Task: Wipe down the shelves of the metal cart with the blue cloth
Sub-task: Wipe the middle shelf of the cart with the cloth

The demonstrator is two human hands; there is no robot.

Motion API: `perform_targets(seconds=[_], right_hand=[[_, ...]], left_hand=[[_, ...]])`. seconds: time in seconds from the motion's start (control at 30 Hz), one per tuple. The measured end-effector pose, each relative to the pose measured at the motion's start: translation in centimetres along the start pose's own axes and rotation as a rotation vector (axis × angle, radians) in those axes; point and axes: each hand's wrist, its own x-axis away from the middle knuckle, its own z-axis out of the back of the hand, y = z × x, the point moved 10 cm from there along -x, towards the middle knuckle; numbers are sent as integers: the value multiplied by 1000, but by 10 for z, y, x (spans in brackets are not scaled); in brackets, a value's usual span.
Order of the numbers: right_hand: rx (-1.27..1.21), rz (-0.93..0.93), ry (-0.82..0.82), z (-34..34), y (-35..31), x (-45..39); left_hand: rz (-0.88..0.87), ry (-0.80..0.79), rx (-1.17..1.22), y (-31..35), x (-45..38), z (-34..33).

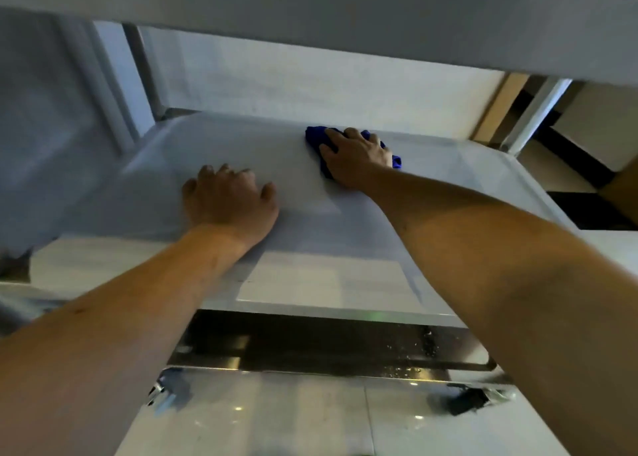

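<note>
Two bare forearms fill the bottom of the frame, reaching up and away from the camera, both cut off by the lower edge. The left hand (229, 198) lies palm down on the middle shelf (293, 151) of the cart, just left of centre; its fingers (221, 172) are bent so the tips press the metal, and they hold nothing. The right hand (355, 157) is further in, right of centre, pressed on top of the cloth (316, 134). Its fingers curl over the bunched blue fabric and grip it against the shelf. Most of the cloth is hidden under that hand; only a blue fold at its upper left and a small corner at its right edge show.

The cloth sits near the back of the shelf, close to the rear rim, well apart from the left hand. The shelf surface is pale and blurred, so I cannot tell wet from dry on it.

Across the top of the frame runs the upper shelf (345, 10), seen from its edge and cut off on both sides. Below the middle shelf a darker bottom shelf (310, 348) shows as a strip, with what look like water drops at its right end. Two castors (466, 400) peek out under it, smeared and hard to make out. A post (531, 117) stands at upper right, and the floor (276, 421) is glossy and light.
</note>
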Motion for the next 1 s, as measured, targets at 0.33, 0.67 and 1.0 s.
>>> perform_targets(seconds=[0.33, 0.67, 1.0], right_hand=[[0, -252, 25, 28, 165, 55], [-11, -513, -1, 37, 216, 122], [-17, -377, -47, 23, 95, 117]], left_hand=[[-231, -34, 33, 126, 18, -29], [-242, -110, 19, 133, 24, -33], [-145, -142, -17, 56, 34, 5]])
